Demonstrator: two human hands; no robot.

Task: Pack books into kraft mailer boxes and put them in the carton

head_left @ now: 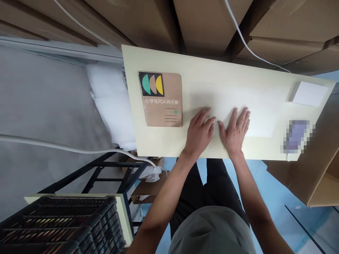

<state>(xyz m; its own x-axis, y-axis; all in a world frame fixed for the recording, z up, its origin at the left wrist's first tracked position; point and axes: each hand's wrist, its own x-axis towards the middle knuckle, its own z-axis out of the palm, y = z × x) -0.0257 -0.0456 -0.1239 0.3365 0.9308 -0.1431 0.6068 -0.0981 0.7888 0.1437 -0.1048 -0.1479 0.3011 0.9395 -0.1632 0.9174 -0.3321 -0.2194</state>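
Observation:
My left hand (200, 132) rests palm down on the pale table, its fingers a little bent and nothing visible in it. My right hand (235, 130) lies flatter beside it, fingers stretched out over what looks like a white sheet of paper (261, 121). The sheet's left edge fades into the glare, so I cannot tell whether my left hand touches it. A brown paperback book (162, 109) with green, tan and yellow half-round shapes and Chinese lettering on its cover is left of my left hand, apart from it.
On the table's (238, 148) right end are a white stack or box (309, 93) and a blurred-out purple thing (296, 135). Cardboard boxes (206, 24) line the far side. A black crate (66, 225) stands at lower left; an open carton (304, 176) is at right.

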